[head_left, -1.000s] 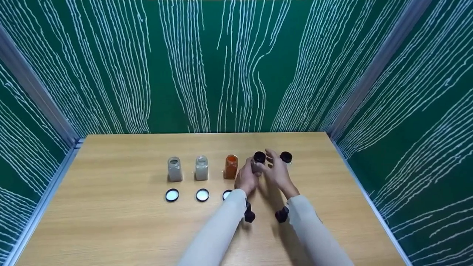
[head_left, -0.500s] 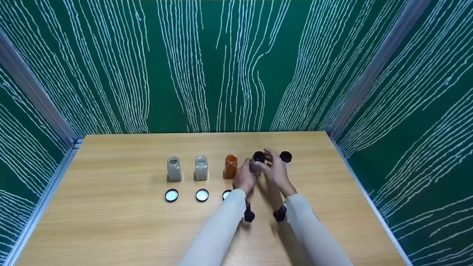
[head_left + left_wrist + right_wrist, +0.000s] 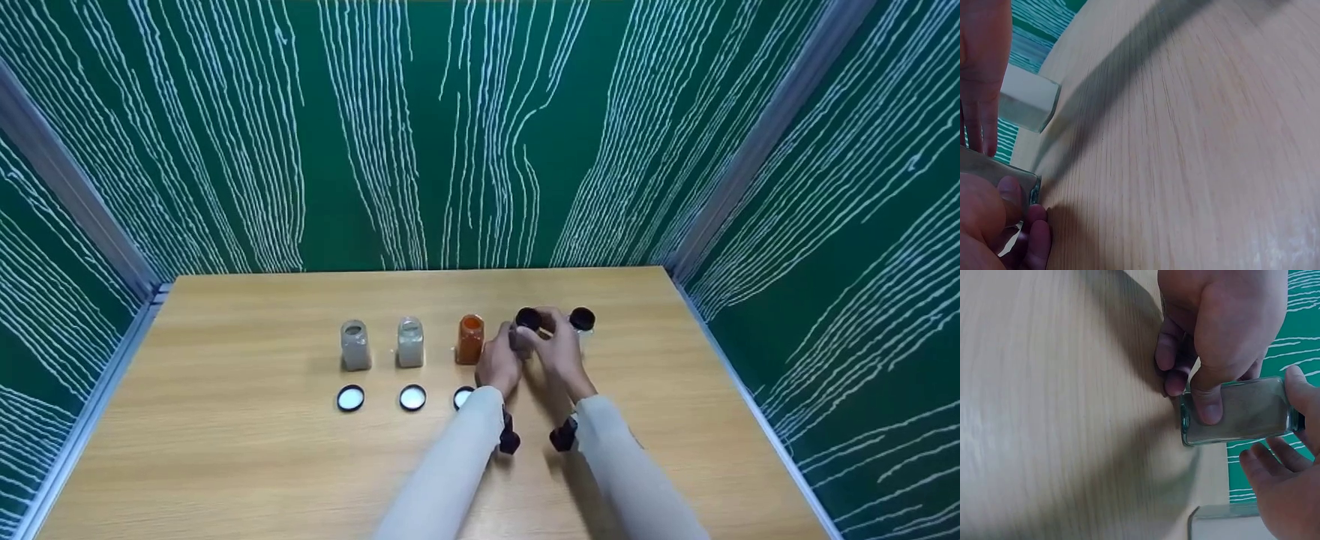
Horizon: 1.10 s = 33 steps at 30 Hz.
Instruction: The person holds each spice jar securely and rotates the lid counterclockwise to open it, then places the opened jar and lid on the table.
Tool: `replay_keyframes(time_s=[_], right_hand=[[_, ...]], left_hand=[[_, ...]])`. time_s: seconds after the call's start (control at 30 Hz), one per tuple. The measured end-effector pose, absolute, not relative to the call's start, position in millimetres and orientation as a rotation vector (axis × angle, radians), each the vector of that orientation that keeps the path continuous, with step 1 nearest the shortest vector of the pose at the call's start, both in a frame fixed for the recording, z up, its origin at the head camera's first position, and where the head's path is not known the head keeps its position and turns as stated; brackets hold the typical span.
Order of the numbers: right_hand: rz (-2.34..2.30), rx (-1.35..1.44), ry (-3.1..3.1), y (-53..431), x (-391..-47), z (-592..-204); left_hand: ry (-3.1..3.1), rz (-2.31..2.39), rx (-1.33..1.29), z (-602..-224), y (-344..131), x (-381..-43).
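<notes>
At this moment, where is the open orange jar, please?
In the head view, the orange jar stands between an open pale jar on its left and the person's left hand close on its right.

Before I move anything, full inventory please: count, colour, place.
Uncapped square glass jars with pale contents: 2, greyish and white, left on table
Uncapped square glass jar with orange contents: 1, orange, right of those
Round black-rimmed lids: 3, white inside, before uncapped jars
Square glass jar with dull contents: 1, grey-brown, held; black cap on
Black-capped square glass jar: 1, white contents, far right
Wood-grain table: 1, tan
White-streaked panels: 3, green, back and sides
Metal posts: 2, grey, back corners
Wrist devices: 2, black
Sleeves: 2, pale
Left hand: 1, gripping jar
Right hand: 1, at its cap
</notes>
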State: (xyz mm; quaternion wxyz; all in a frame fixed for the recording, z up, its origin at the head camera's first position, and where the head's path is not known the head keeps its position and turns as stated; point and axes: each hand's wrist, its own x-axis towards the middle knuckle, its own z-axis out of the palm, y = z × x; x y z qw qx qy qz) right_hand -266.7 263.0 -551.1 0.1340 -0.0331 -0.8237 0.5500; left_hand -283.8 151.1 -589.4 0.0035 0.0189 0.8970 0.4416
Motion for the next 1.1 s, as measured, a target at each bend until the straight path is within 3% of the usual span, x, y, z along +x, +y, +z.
replay_keyframes(time_s=[1.1], right_hand=[[1.673, 0.035, -2.494, 265.6, -267.1, -549.5]], left_hand=[[2.826, 1.404, 0.115, -584.8, 147.0, -281.1]])
